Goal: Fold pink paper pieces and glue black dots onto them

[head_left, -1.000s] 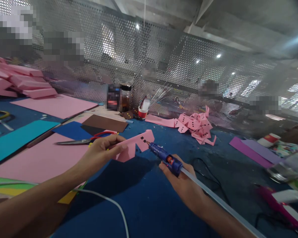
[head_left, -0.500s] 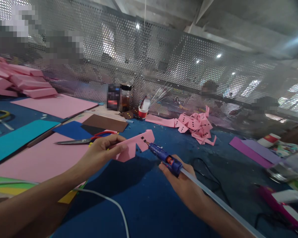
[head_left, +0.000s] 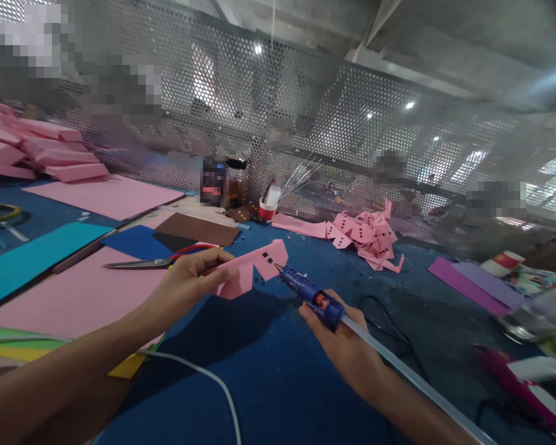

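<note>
My left hand (head_left: 188, 285) is closed on a pink paper cutout (head_left: 252, 269) with small black dots, holding it up above the blue table (head_left: 269, 371). My right hand (head_left: 340, 343) grips a blue glue gun (head_left: 310, 295) with a clear glue stick (head_left: 398, 364) trailing back along my forearm. The gun's nozzle touches the right edge of the cutout.
Red-handled scissors (head_left: 160, 259) lie on pink sheets (head_left: 74, 293) at the left. A pile of pink dotted cutouts (head_left: 366, 238) sits at the back, by a red cup (head_left: 267, 210) and jars (head_left: 225, 183). A white cable (head_left: 204, 377) crosses the near table. A perforated metal screen (head_left: 306, 123) stands behind.
The cutout and the glue gun have shifted very slightly; otherwise both hands keep the same hold.
</note>
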Available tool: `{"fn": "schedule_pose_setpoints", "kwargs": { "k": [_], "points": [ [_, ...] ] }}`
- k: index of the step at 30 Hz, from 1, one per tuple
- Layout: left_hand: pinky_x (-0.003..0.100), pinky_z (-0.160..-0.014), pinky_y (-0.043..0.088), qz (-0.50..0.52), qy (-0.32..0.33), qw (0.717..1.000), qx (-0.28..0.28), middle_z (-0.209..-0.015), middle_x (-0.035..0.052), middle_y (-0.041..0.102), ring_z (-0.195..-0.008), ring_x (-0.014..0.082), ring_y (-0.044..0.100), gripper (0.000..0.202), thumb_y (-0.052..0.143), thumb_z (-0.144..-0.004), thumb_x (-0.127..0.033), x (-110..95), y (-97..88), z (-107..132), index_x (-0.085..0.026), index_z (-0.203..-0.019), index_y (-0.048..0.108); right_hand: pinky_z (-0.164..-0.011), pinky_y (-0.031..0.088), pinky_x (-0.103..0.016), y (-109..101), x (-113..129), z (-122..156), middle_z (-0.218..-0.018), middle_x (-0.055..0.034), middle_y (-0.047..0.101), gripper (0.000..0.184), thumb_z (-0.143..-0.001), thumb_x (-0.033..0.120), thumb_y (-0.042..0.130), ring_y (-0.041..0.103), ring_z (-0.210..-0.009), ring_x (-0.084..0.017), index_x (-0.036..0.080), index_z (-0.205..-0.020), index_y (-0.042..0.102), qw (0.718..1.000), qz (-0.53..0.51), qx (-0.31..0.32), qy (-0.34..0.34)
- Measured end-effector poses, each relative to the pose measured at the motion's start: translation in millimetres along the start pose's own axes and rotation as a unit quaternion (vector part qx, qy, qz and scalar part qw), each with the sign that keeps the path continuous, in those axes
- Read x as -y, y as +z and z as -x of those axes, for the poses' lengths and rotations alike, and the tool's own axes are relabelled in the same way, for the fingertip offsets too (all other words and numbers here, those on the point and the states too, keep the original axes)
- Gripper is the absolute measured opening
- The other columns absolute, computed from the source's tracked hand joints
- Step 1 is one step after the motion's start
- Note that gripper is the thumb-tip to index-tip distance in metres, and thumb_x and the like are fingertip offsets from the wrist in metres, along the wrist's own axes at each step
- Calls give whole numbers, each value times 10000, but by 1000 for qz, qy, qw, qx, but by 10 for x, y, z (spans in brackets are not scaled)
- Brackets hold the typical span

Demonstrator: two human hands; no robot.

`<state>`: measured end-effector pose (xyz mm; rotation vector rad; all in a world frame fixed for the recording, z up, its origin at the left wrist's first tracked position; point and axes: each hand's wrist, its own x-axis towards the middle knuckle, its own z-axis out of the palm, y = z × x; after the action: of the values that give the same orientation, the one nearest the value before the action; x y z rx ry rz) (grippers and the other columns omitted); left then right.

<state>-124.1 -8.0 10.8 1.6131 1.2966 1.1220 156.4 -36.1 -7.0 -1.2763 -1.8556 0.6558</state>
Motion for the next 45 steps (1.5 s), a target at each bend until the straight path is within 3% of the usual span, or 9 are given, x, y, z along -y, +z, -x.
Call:
{"fn": "schedule_pose_setpoints", "kwargs": {
  "k": [10,45],
  "points": [
    [261,-637,340,5,-2,1000,-1,-772,-18,584,-714,150,472,264,608,-881,-438,-14,-5,-14,-183,-859,669,-474,326,-213,-7,-3,1,-591,60,487,296,-922,448,613,414,-499,-89,203,-773,539,1000,23,-5,-14],
    [259,-637,340,-1,-3,1000,-2,-792,-12,593,-733,162,488,299,606,-876,-479,-15,-10,-13,-189,-886,676,-466,326,-216,-9,-38,-5,-569,67,460,323,-932,478,588,399,-480,-94,217,-759,511,999,43,0,-5]
  ]
}}
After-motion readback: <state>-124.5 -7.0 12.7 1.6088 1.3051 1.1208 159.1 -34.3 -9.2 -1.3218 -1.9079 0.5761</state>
